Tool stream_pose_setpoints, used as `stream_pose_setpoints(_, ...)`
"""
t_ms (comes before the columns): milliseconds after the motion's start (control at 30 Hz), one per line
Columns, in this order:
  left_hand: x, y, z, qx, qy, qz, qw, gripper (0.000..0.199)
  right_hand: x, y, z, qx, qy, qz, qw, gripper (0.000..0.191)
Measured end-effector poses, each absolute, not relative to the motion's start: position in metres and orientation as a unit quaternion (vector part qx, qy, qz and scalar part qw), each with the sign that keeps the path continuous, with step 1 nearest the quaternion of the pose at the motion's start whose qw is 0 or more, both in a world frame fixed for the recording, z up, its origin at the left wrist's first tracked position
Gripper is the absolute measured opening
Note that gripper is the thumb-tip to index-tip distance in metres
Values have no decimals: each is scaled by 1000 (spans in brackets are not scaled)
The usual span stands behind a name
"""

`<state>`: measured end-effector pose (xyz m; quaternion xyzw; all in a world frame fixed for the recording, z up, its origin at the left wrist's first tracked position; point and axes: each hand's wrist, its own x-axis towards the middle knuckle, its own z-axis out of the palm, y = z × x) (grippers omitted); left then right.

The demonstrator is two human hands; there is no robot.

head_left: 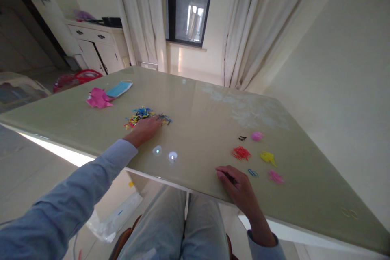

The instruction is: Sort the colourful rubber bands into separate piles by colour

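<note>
Left hand (146,128) touches the mixed pile (143,112), which needs tiny pinches; right hand (240,189) curls; I can't tell what either holds.

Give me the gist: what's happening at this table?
A seated person has their left hand in a mixed pile of small coloured bits. The right hand is curled near the table's front edge; whether it holds anything is unclear. Beyond it lie single-colour groups: red, yellow, black, blue and two pink. A blue mask lies farther off.
</note>
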<state>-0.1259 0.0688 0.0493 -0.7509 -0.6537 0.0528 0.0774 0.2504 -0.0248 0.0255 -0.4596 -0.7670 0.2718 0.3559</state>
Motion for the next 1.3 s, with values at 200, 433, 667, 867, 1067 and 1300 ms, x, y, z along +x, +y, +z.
stream_pose_setpoints(200,-127,73,48,-767,-636,37,77,37,251,-26,24,-465,-766,269,353,24)
stream_pose_setpoints(433,-133,69,46,-721,-686,-100,8,31,250,-25,26,-463,-766,263,359,25)
stream_pose_setpoints(667,-108,51,56,-619,-669,-365,-189,22,250,-25,25,-460,-768,259,363,23)
stream_pose_setpoints(867,-55,17,86,-482,-468,-547,-500,31,250,-26,25,-464,-767,259,358,23)
stream_pose_setpoints(1067,-30,-8,98,-420,-401,-577,-575,31,250,-26,24,-466,-764,258,364,23)
stream_pose_setpoints(1300,-12,-7,100,-411,-409,-563,-589,31,246,-28,24,-463,-772,244,359,21)
